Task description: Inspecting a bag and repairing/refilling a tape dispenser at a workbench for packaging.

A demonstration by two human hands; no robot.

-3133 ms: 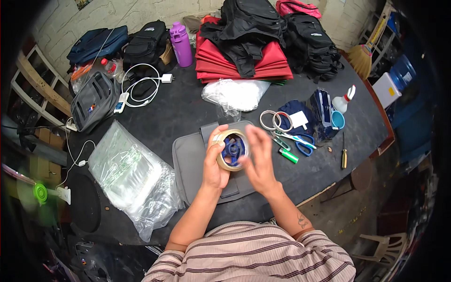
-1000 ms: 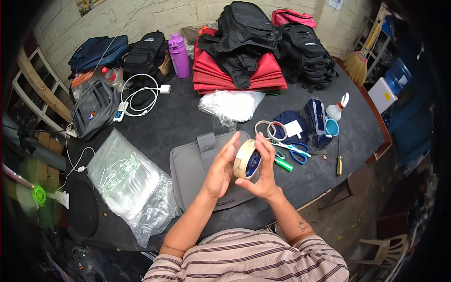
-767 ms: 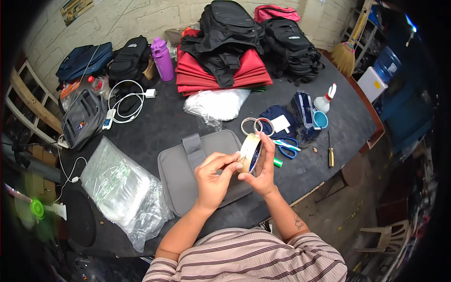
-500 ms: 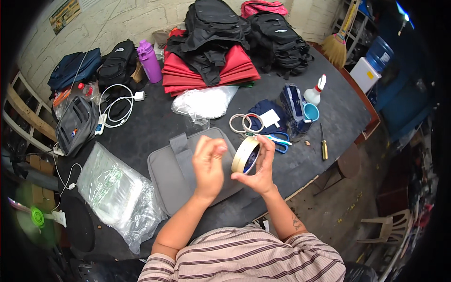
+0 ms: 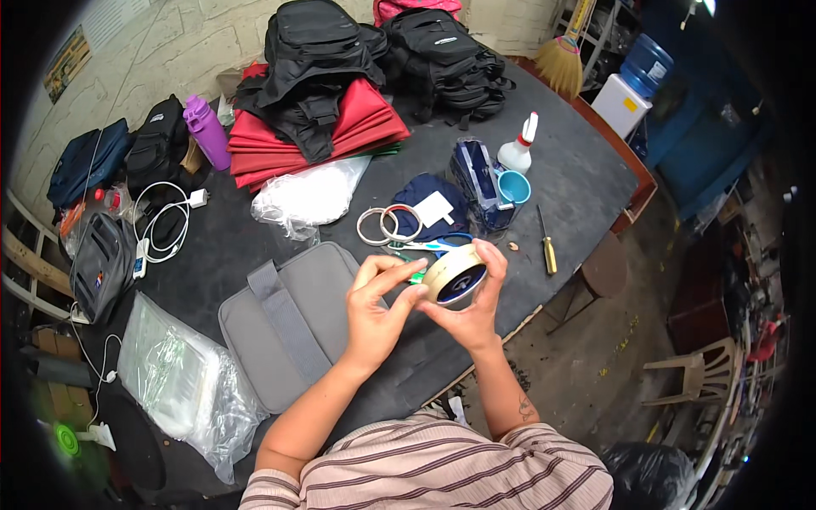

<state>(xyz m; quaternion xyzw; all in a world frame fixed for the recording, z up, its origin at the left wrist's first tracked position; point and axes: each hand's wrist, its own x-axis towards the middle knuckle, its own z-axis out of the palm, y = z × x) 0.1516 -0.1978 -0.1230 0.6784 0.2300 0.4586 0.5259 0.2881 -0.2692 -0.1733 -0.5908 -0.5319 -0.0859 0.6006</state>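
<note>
My right hand [image 5: 478, 310] grips a wide roll of cream-coloured tape [image 5: 439, 270], fingers along its far side and thumb underneath. The roll is tilted, its dark blue inner core turned toward the lower right. At the roll's left edge, the bent thumb and index finger of my left hand [image 5: 378, 310] close in and touch it. A small bright green piece shows between those fingertips; I cannot tell whether it is held or lies behind. Below and left of the hands lies a flat grey padded case [image 5: 293, 319] with a strap band across it.
Beyond the hands are blue-handled scissors [image 5: 455, 244], two thin tape rings [image 5: 389, 225], a dark blue cloth [image 5: 429, 200], a tape dispenser [image 5: 480, 187], a spray bottle [image 5: 516, 155] and a screwdriver [image 5: 546, 242]. Plastic packaging [image 5: 183, 374] lies left; red folded material [image 5: 374, 127] and backpacks stand behind.
My left hand has moved from a raised, curled position to the roll's edge. The roll has turned, showing more of its core. The view has shifted, so the table things appear further left.
</note>
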